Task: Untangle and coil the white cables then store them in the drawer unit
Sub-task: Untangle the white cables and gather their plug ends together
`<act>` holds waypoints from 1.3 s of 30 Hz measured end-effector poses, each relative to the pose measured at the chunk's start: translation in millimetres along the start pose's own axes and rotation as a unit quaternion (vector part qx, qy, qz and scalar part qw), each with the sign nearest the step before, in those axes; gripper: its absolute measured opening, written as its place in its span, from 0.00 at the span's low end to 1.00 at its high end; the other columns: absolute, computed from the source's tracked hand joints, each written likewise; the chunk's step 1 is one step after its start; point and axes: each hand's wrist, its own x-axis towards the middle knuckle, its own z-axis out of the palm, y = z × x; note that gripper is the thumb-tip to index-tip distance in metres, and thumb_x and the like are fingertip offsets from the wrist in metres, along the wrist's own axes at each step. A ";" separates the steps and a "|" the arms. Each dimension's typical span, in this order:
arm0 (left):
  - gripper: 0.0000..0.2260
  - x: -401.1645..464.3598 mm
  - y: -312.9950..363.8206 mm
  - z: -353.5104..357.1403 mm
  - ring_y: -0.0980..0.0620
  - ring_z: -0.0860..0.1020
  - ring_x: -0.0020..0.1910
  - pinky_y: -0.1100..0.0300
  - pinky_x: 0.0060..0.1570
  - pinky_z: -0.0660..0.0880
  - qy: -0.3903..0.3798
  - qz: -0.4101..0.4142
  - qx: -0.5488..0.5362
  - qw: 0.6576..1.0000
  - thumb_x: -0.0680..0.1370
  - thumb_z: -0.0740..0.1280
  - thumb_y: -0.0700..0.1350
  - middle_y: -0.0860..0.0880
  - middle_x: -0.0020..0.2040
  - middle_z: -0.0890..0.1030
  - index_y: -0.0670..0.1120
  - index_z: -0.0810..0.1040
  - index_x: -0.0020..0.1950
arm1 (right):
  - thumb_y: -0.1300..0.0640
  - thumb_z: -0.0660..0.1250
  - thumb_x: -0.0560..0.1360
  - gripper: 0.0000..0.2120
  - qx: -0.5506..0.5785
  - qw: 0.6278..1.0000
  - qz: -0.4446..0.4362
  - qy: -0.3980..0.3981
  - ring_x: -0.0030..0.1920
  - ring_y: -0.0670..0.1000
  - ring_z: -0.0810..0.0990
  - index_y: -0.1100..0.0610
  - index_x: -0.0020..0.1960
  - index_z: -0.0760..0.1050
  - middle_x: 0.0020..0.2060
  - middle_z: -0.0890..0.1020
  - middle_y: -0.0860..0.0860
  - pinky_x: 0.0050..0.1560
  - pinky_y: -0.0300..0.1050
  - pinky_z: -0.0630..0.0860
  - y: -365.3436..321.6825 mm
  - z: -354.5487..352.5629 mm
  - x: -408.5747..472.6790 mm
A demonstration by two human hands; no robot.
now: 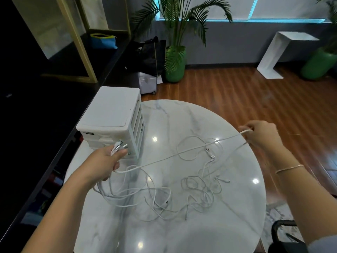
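The left hand (104, 163) is gripping a bundle of cable ends, with several connectors (119, 145) protruding above the curled fingers, just in front of the lower drawers of the drawer unit (111, 114). The right hand (260, 135) is pinching one white strand near the right edge of the worktop (228, 225), fingers curled around it. That strand (175, 155) is running taut between the two hands, raised above the surface.

The remaining white cables (182, 194) are lying in a loose tangle on the round marble worktop, between and below the two hands. Loops are hanging from the left hand down to the surface. Two small plugs (209, 152) are lying in the tangle near the centre, under the taut strand.

The drawer unit is standing at the left rear edge of the worktop, white, with a flat lid and stacked drawers facing the person. Whether any drawer is standing open cannot be told.

A thin bracelet (290, 168) is sitting on the right wrist. Beyond the worktop, a palm plant in a green pot (175, 68) is standing on the wooden floor (237, 92). A white side table (284, 52) is standing against the far wall. A blue and yellow pouch (104, 41) is resting on the dark shelf at left.
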 end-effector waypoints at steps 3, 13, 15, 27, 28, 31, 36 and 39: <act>0.10 -1.6 2.9 -4.1 0.54 0.58 0.22 0.64 0.25 0.55 -0.010 -0.010 0.001 1.000 0.80 0.62 0.48 0.51 0.25 0.67 0.42 0.76 0.45 | 0.43 0.60 0.78 0.21 0.168 0.985 0.034 0.018 0.21 0.47 0.77 0.59 0.40 0.79 0.28 0.80 0.52 0.27 0.38 0.75 -20.4 -24.2 -7.7; 0.11 -5.6 11.5 2.2 0.56 0.59 0.19 0.65 0.22 0.56 -0.020 -0.019 0.054 0.998 0.80 0.62 0.48 0.49 0.27 0.68 0.44 0.73 0.41 | 0.50 0.67 0.75 0.06 0.281 0.939 -0.157 0.120 0.39 0.49 0.80 0.52 0.42 0.77 0.37 0.79 0.47 0.42 0.41 0.79 -92.0 -91.3 -35.0; 0.11 -6.5 12.7 4.8 0.56 0.59 0.18 0.65 0.22 0.56 -0.021 -0.019 0.058 0.998 0.80 0.62 0.48 0.49 0.27 0.69 0.42 0.74 0.43 | 0.54 0.69 0.74 0.02 0.239 0.949 -0.167 0.119 0.41 0.47 0.79 0.52 0.45 0.78 0.38 0.78 0.45 0.44 0.41 0.78 -91.8 -91.1 -35.8; 0.10 -10.0 10.7 6.4 0.54 0.58 0.22 0.65 0.23 0.56 0.002 -0.047 0.025 0.999 0.80 0.62 0.52 0.49 0.39 0.85 0.46 0.77 0.51 | 0.66 0.65 0.73 0.10 -0.006 0.990 -0.143 0.015 0.38 0.48 0.77 0.51 0.46 0.76 0.40 0.78 0.49 0.34 0.36 0.70 -75.4 -99.5 -66.2; 0.10 -11.0 10.9 5.2 0.54 0.57 0.21 0.65 0.23 0.56 0.008 -0.047 0.023 0.999 0.80 0.61 0.52 0.49 0.38 0.85 0.47 0.77 0.51 | 0.65 0.66 0.73 0.09 -0.019 0.988 -0.151 -0.005 0.37 0.45 0.76 0.51 0.45 0.76 0.39 0.78 0.48 0.33 0.35 0.69 -73.0 -98.0 -67.5; 0.12 -16.6 13.6 2.9 0.53 0.59 0.21 0.64 0.23 0.58 0.017 -0.033 0.029 0.999 0.80 0.61 0.53 0.49 0.31 0.83 0.45 0.77 0.47 | 0.59 0.68 0.73 0.07 -0.101 0.973 -0.175 -0.113 0.39 0.45 0.78 0.47 0.42 0.76 0.38 0.79 0.46 0.36 0.37 0.72 -67.4 -80.9 -69.2; 0.20 -25.3 22.3 -0.8 0.52 0.61 0.22 0.62 0.26 0.59 0.059 -0.007 0.053 0.997 0.79 0.61 0.53 0.52 0.20 0.68 0.45 0.69 0.30 | 0.53 0.71 0.71 0.06 -0.141 0.925 -0.168 -0.311 0.39 0.44 0.77 0.52 0.47 0.82 0.41 0.81 0.47 0.34 0.32 0.69 -49.1 -5.6 -74.7; 0.21 -25.0 24.7 -1.9 0.54 0.59 0.19 0.64 0.24 0.57 0.064 -0.007 0.034 0.997 0.78 0.62 0.55 0.52 0.20 0.67 0.43 0.71 0.32 | 0.50 0.68 0.73 0.14 -0.188 0.891 -0.162 -0.380 0.44 0.49 0.75 0.59 0.52 0.80 0.49 0.82 0.53 0.43 0.38 0.68 -42.0 39.4 -81.4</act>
